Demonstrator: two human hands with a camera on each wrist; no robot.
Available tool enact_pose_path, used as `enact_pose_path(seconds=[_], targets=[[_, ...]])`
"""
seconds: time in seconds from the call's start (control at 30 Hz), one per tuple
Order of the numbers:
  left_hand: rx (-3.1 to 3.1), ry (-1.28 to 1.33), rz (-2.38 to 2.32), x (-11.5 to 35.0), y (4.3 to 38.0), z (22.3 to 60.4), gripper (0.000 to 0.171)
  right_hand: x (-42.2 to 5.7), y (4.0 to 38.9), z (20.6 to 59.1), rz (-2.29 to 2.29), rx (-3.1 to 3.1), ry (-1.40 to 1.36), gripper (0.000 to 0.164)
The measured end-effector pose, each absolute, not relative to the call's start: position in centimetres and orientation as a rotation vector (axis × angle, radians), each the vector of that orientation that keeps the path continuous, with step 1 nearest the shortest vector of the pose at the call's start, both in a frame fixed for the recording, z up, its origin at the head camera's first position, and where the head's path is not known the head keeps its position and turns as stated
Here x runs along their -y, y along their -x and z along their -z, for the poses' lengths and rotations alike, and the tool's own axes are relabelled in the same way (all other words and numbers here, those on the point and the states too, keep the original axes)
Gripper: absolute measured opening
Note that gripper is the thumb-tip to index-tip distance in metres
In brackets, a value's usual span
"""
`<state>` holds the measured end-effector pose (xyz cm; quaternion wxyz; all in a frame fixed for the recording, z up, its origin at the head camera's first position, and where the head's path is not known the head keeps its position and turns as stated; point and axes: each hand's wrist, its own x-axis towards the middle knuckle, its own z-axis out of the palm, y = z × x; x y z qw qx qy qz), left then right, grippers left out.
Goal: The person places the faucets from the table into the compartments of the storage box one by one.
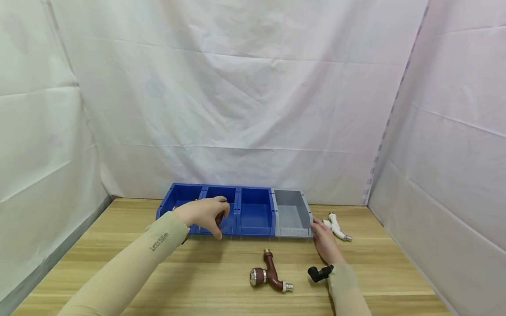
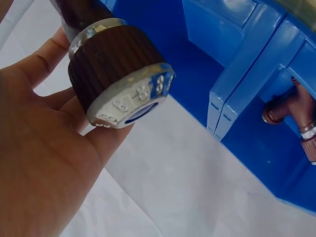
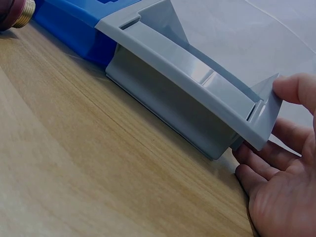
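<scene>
My left hand (image 1: pixel 203 214) is over the second blue bin (image 1: pixel 237 219) from the left. It holds a dark brown tap by its ribbed knob (image 2: pixel 118 69), fingers curled behind it; the tap's far end runs out of the left wrist view. My right hand (image 1: pixel 326 242) grips the outer side of the grey bin (image 3: pixel 182 118) at the row's right end, thumb on the rim and fingers underneath. Another brown tap (image 2: pixel 296 108) lies in the neighbouring blue bin.
On the wooden table (image 1: pixel 221 289) in front of the bins lies a brown tap (image 1: pixel 272 272) with metal ends. A white tap (image 1: pixel 335 226) lies beyond my right hand. White cloth (image 1: pixel 245 109) hangs behind and at both sides. A black angled piece (image 1: pixel 319 273) sits at my right cuff.
</scene>
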<state>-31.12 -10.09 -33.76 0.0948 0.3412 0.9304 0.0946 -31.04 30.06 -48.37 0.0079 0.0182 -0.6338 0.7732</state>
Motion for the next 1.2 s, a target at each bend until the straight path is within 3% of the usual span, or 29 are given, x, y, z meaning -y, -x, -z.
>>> enact_pose_path(seconds=[1.2], targets=[[-2.755, -0.988, -0.332, 11.2, 30.2, 34.9, 0.042, -29.5, 30.8, 48.6, -2.418, 2.010, -0.056, 0.055]])
